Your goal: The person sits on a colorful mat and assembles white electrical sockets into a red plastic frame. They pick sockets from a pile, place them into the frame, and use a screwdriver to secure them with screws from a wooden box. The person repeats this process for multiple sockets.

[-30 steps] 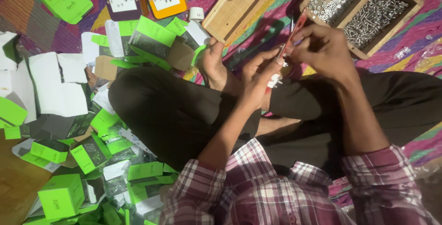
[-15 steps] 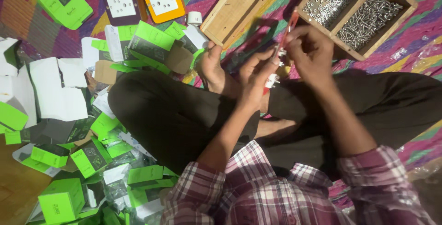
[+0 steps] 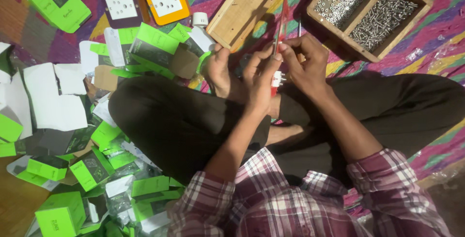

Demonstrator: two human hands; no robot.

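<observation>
A small white and red plastic part (image 3: 276,79) is being held in the left hand (image 3: 259,79), mid-frame. A thin red-handled screwdriver (image 3: 280,23) is being pinched by the right hand (image 3: 305,65); it should be kept straight and turned slowly.

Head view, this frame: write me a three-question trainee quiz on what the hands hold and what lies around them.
1. True or false: the left hand holds a small white and red part over the lap.
2. Which tool does the right hand grip?
A. a red-handled screwdriver
B. a hammer
C. a pair of scissors
3. Fill in: the divided wooden tray with the metal screws lies on the person's ____ side.

Key:
1. True.
2. A.
3. Right; the green and white cartons are piled on the left side, and the empty wooden tray lies ahead of the hands.
</observation>
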